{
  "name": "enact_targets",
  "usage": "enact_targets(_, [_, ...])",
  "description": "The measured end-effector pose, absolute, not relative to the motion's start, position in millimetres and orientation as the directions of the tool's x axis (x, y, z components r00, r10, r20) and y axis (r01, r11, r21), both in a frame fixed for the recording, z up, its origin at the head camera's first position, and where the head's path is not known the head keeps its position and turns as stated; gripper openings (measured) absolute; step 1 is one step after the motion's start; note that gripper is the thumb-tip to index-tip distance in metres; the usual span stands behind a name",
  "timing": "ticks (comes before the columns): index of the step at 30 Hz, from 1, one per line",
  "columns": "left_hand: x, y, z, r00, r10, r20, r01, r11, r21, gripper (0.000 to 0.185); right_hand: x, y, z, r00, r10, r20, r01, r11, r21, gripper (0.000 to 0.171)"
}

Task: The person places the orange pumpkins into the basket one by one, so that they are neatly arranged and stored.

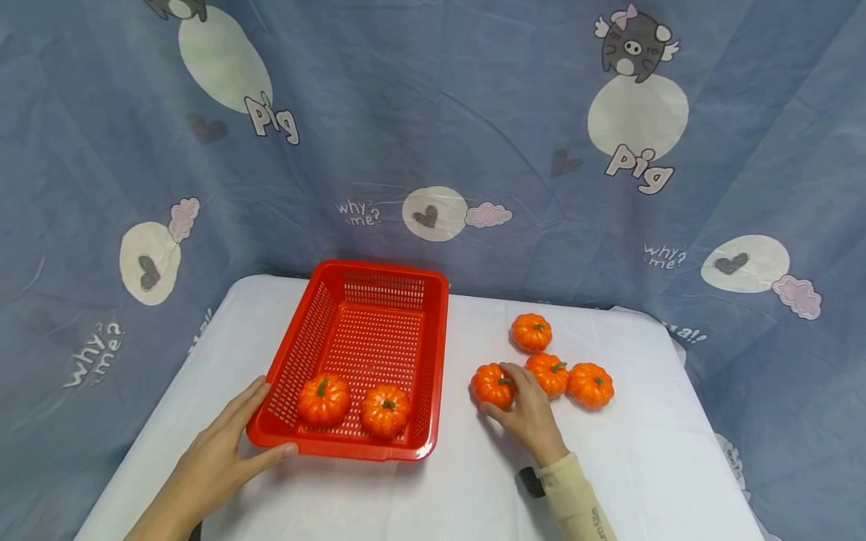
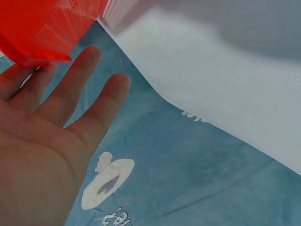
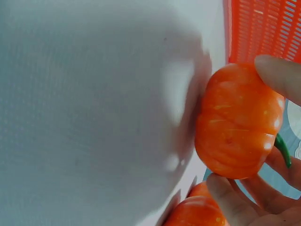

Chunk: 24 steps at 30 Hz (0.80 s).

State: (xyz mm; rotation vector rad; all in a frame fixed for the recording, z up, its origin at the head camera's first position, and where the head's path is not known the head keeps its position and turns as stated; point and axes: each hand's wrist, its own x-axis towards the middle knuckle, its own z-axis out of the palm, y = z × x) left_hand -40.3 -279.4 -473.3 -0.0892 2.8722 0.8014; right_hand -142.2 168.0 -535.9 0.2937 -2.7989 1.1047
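A small orange pumpkin (image 1: 489,386) sits on the white cloth, and my right hand (image 1: 532,417) grips it between thumb and fingers. In the right wrist view, the pumpkin (image 3: 237,122) shows its ribbed side and green stem, thumb and fingertips against it. My left hand (image 1: 216,451) touches the near-left corner of a red plastic basket (image 1: 352,449), fingers extended along its left side and thumb by the front rim. Inside the basket lie two more orange pumpkins, one at left (image 1: 324,400) and one at right (image 1: 386,410).
Beyond my right hand are three other pumpkins: one at the back (image 1: 531,333), one in the middle (image 1: 548,374) and one at right (image 1: 591,385). A white cloth (image 1: 649,466) covers the table. Behind it hangs a blue printed curtain (image 1: 473,113).
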Motion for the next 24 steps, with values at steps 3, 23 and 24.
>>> enact_targets(3, [-41,-280,-473,-0.987,-0.012,-0.163,-0.095,0.856,0.508,0.126,-142,167,-535,-0.968,-0.141,0.209,-0.246,0.706,-0.664,0.074])
enact_targets(23, [-42,-279,-472,-0.988,-0.003,-0.155,-0.084,0.853,0.515,0.125,-145,169,-526,-0.938,-0.164,0.305,-0.331,0.684,-0.65,0.075])
enact_targets(24, [-42,-280,-472,-0.988,-0.002,-0.154,-0.082,0.853,0.516,0.125,-146,169,-525,-0.933,-0.168,0.32,-0.344,0.679,-0.648,0.075])
